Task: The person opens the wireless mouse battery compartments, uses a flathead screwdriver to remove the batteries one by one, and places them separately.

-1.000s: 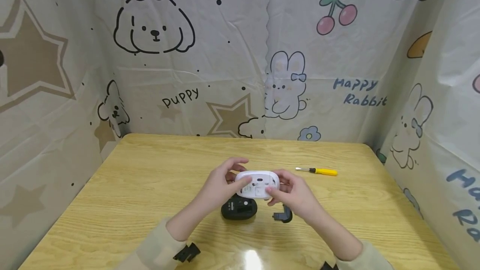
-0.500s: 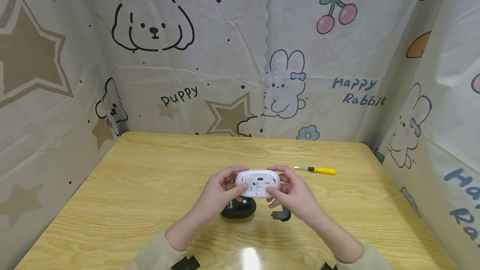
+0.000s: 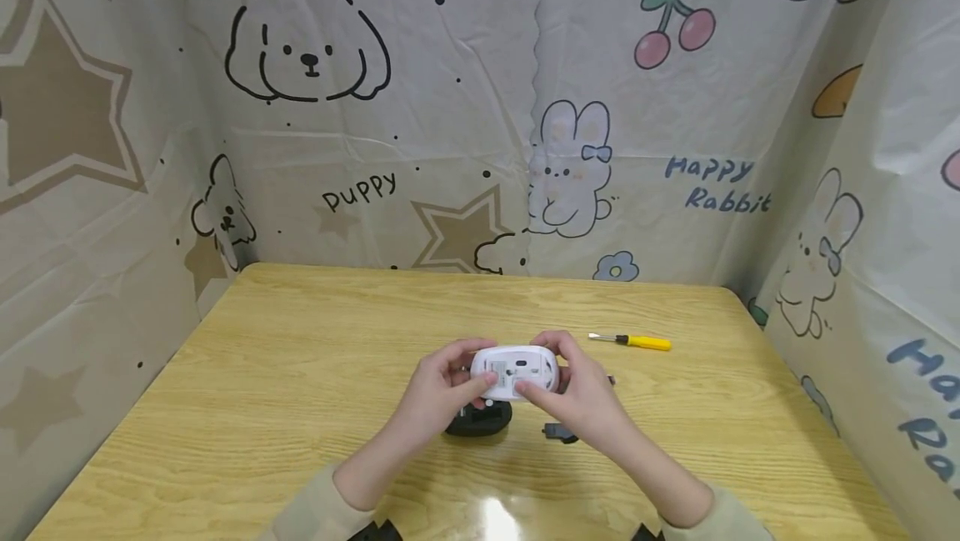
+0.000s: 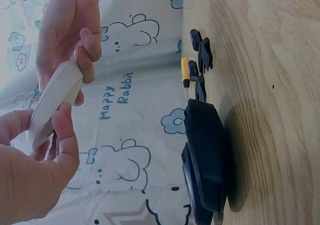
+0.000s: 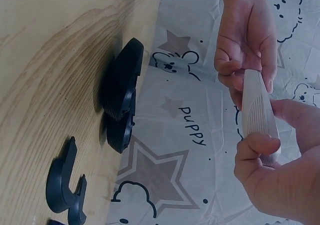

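Note:
Both hands hold a white computer mouse point(image 3: 516, 371) above the wooden table point(image 3: 300, 358), its underside facing me. My left hand point(image 3: 442, 391) grips its left end, thumb on the underside. My right hand point(image 3: 577, 395) grips the right end, thumb pressed on the underside near the middle. In the left wrist view the white mouse point(image 4: 52, 102) shows edge-on, pinched between the fingers of both hands. The right wrist view shows the same white mouse point(image 5: 257, 112) edge-on. Below the hands a black mouse point(image 3: 480, 423) lies on the table, also seen as the black mouse point(image 4: 205, 160) and the black mouse point(image 5: 120, 102).
A yellow-handled screwdriver point(image 3: 633, 342) lies to the right, farther back on the table. A small black plastic piece point(image 3: 561, 433) sits right of the black mouse, seen also as the black piece point(image 5: 65, 185). Printed cloth walls point(image 3: 450, 107) enclose the table on three sides.
The right thumb has slid left across the white mouse's underside toward its middle. Both hands have drawn slightly closer together on the mouse.

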Action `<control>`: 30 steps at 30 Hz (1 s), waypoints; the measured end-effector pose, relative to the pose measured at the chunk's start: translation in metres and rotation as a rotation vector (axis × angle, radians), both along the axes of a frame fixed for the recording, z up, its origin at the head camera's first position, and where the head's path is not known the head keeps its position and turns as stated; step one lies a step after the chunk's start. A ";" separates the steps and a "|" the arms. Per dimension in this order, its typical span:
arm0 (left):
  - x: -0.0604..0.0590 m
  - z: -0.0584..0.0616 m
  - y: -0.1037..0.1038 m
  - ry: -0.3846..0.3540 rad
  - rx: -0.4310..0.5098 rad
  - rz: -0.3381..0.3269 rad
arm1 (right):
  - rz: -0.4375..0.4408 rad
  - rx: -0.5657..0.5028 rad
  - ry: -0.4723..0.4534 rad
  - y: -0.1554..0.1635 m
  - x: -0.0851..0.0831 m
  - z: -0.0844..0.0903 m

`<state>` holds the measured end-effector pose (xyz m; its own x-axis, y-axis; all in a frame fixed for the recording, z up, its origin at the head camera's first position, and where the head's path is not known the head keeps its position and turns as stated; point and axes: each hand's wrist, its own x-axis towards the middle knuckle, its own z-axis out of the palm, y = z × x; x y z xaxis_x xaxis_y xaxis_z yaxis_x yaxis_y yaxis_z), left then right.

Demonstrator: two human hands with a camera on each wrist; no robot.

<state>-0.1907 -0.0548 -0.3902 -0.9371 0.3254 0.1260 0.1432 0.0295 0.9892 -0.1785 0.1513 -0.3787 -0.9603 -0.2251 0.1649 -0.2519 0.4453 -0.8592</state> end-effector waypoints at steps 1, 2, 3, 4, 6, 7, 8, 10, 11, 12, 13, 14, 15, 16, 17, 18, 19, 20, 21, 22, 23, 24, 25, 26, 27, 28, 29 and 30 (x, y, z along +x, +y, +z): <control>0.000 0.000 0.000 -0.003 0.000 0.001 | 0.003 -0.008 -0.006 0.000 0.000 0.000; 0.001 0.001 0.000 -0.006 0.002 0.001 | 0.008 -0.019 -0.013 0.000 -0.001 0.000; 0.001 0.001 -0.001 -0.008 0.002 0.002 | 0.013 -0.027 -0.021 0.000 -0.001 0.000; 0.001 0.001 -0.001 -0.009 0.003 0.001 | 0.018 -0.036 -0.029 0.001 -0.001 0.001; 0.001 0.001 -0.001 -0.009 0.000 0.000 | 0.031 -0.050 -0.043 0.001 -0.001 0.001; 0.002 0.001 -0.001 -0.009 -0.001 -0.001 | 0.037 -0.055 -0.047 0.002 -0.001 0.001; 0.002 0.001 -0.001 -0.008 -0.003 -0.001 | 0.043 -0.058 -0.048 0.002 -0.001 0.001; 0.002 0.001 -0.001 -0.008 -0.007 -0.002 | 0.052 -0.060 -0.048 0.002 -0.001 0.001; 0.002 0.001 -0.002 -0.010 -0.011 0.000 | 0.052 -0.054 -0.044 0.003 -0.001 0.001; 0.002 0.001 -0.002 -0.013 -0.014 0.004 | 0.053 -0.051 -0.040 0.003 -0.001 0.001; 0.002 0.001 -0.002 -0.016 -0.014 0.007 | 0.053 -0.047 -0.037 0.003 -0.001 0.001; 0.002 0.001 -0.003 -0.019 -0.013 0.011 | 0.052 -0.041 -0.033 0.003 -0.001 0.002; 0.002 0.000 -0.003 -0.021 -0.013 0.014 | 0.051 -0.034 -0.029 0.002 -0.001 0.002; 0.001 0.000 -0.004 -0.026 -0.011 0.016 | 0.050 -0.029 -0.024 0.003 -0.001 0.002; 0.001 0.000 -0.004 -0.031 -0.008 0.018 | 0.052 -0.024 -0.020 0.003 -0.001 0.002; 0.001 0.000 -0.004 -0.034 -0.004 0.018 | 0.057 -0.023 -0.018 0.003 -0.001 0.002; 0.001 0.000 -0.005 -0.038 0.000 0.017 | 0.062 -0.023 -0.020 0.003 -0.002 0.002; 0.001 -0.001 -0.005 -0.041 0.003 0.016 | 0.065 -0.026 -0.024 0.003 -0.002 0.002; 0.000 -0.001 -0.005 -0.046 0.007 0.015 | 0.067 -0.028 -0.033 0.004 -0.002 0.002; 0.000 -0.002 -0.005 -0.052 0.011 0.013 | 0.067 -0.036 -0.044 0.004 -0.002 0.002; 0.000 -0.003 -0.005 -0.056 0.014 0.012 | 0.069 -0.042 -0.054 0.005 -0.002 0.002; 0.000 -0.003 -0.005 -0.058 0.016 0.012 | 0.064 -0.047 -0.068 0.005 -0.002 0.002; -0.001 -0.004 -0.006 -0.060 0.018 0.011 | 0.057 -0.048 -0.086 0.006 -0.002 0.002; -0.001 -0.004 -0.006 -0.062 0.021 0.011 | 0.049 -0.047 -0.099 0.007 -0.002 0.003; -0.001 -0.004 -0.006 -0.063 0.023 0.011 | 0.043 -0.045 -0.109 0.008 -0.002 0.003; -0.001 -0.004 -0.007 -0.063 0.023 0.012 | 0.040 -0.046 -0.114 0.009 -0.002 0.004; -0.001 -0.004 -0.007 -0.060 0.022 0.011 | 0.038 -0.042 -0.115 0.010 -0.001 0.005; 0.000 -0.004 -0.008 -0.059 0.019 0.009 | 0.030 -0.040 -0.115 0.011 -0.001 0.006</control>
<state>-0.1910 -0.0627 -0.3941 -0.9461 0.3145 0.0769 0.0847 0.0114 0.9963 -0.1798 0.1623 -0.3730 -0.9663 -0.2497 0.0631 -0.1631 0.4037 -0.9002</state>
